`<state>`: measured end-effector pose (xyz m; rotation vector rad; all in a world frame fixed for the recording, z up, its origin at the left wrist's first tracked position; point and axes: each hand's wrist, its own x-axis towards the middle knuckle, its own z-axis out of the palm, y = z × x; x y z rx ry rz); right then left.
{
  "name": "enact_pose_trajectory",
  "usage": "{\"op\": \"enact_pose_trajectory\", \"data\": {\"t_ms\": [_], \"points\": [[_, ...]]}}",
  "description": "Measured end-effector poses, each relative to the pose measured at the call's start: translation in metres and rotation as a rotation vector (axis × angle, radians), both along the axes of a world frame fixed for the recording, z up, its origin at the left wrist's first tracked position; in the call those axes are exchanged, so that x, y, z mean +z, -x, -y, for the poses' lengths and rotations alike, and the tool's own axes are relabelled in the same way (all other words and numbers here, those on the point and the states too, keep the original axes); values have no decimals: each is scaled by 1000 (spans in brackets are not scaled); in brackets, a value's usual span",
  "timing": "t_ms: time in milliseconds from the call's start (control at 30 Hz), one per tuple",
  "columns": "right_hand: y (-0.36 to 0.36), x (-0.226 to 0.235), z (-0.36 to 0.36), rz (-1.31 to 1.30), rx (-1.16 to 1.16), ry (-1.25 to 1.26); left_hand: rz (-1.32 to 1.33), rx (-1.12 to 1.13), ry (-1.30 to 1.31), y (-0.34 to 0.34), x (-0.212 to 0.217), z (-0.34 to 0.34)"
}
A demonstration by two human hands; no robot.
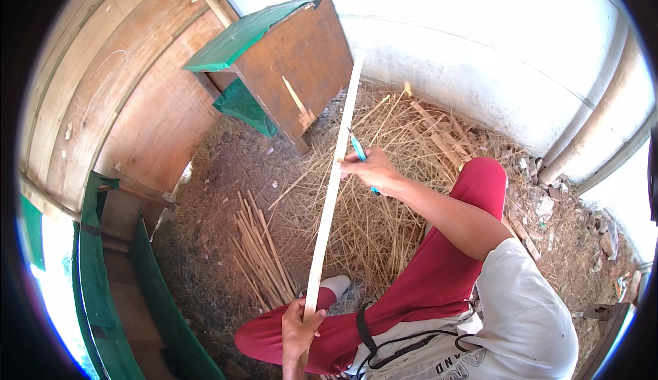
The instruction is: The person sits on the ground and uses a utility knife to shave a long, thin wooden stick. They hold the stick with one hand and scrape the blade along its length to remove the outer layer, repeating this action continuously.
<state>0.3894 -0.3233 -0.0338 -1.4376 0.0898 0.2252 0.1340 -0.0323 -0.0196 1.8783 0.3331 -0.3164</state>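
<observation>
A long, pale, flat strip (330,222), like split bamboo or wood, slants from my lap up toward the white wall. My left hand (301,331) is closed around its near end, above my bent knee. Farther up, my right hand (375,172) grips a slim blue tool (358,148) with a thin dark tip; whether it is a knife or a pen I cannot tell. The fingertips of that hand touch the strip's right edge, and the tool's tip is close beside the strip.
Thin split sticks (264,253) lie bundled on the dirt at left, beside a wide heap of straw-like shavings (384,236). A brown wooden box (295,65) with green sheeting stands ahead. A plywood wall (151,85), white wall (480,58) and green-covered frame (164,298) surround me.
</observation>
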Motion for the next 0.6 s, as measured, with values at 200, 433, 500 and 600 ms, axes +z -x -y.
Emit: {"op": "enact_pose_trajectory", "data": {"t_ms": [200, 433, 500, 600], "points": [[7, 9, 1, 36, 60, -23, 73, -16, -41, 13, -9, -15], [7, 3, -3, -41, 137, -285, -130, 29, 306, 26, 1, -7], [4, 0, -4, -35, 93, -232, -187, 12, 341, 27, 2, -2], [7, 5, -5, -40, 26, -188, -233, -24, 393, 26, -3, 1]]}}
